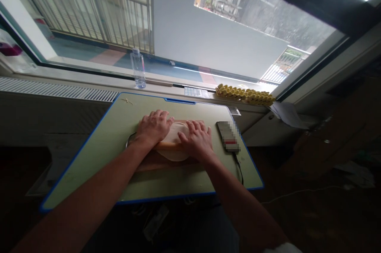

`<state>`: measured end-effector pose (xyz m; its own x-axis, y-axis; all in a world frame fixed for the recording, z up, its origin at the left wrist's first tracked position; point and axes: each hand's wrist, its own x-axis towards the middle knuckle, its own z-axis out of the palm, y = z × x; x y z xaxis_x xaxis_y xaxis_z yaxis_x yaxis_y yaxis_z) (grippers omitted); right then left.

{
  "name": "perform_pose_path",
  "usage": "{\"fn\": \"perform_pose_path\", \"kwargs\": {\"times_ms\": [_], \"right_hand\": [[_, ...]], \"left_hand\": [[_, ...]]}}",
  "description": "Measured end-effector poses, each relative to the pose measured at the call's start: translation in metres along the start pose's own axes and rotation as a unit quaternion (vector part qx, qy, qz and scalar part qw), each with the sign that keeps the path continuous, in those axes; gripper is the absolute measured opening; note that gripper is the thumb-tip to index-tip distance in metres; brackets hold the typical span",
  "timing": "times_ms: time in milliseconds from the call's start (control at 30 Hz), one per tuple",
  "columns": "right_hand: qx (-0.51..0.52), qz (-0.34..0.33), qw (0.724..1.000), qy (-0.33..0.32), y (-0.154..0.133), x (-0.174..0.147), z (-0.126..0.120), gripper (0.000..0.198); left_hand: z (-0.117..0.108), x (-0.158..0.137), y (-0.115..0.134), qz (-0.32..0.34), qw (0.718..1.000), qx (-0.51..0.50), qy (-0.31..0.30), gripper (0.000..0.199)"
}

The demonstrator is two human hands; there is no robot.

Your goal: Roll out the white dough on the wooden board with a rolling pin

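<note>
A round, flat sheet of pale dough [170, 134] lies on a brown wooden board [166, 165]. Across it runs a light wooden rolling pin [169, 146], its ends hidden under my hands and wrists. My left hand [154, 127] rests palm down over the pin's left part, fingers stretched forward. Over the right part lies my right hand [197, 138], also palm down, with thumb and fingers spread and touching the dough's right side. Both hands press from above rather than wrapping round the pin. Beside my left wrist shows the curved metal edge [128, 139] of something mostly hidden.
The board stands on a pale green, blue-edged table [98, 142]. At right lies a phone [228, 136] with a cable [239, 167]. Dough scraps [127, 101] lie at the far left. A clear bottle [138, 69] and yellow egg trays [245, 95] occupy the windowsill.
</note>
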<state>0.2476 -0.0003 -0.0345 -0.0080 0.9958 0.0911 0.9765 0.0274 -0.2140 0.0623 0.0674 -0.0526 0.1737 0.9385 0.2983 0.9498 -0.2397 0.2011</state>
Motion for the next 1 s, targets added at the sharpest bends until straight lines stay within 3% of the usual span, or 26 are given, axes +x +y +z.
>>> {"fn": "perform_pose_path", "kwargs": {"times_ms": [267,400,500,1000], "right_hand": [[-0.002,0.016,1.0,-0.01,-0.004,-0.022,-0.002,0.068],[-0.007,0.035,0.999,0.012,-0.007,-0.028,-0.001,0.07],[-0.011,0.032,0.999,0.017,-0.009,-0.027,0.0,0.07],[0.023,0.035,0.999,0.003,-0.005,0.015,-0.002,0.067]], "left_hand": [[-0.03,-0.039,0.009,0.049,0.998,-0.003,0.049,0.049],[-0.024,-0.073,0.011,0.017,1.0,0.016,0.015,0.05],[-0.014,-0.084,0.009,0.0,0.999,0.035,-0.006,0.055],[-0.014,-0.029,0.001,-0.014,0.986,0.045,-0.161,0.069]]}}
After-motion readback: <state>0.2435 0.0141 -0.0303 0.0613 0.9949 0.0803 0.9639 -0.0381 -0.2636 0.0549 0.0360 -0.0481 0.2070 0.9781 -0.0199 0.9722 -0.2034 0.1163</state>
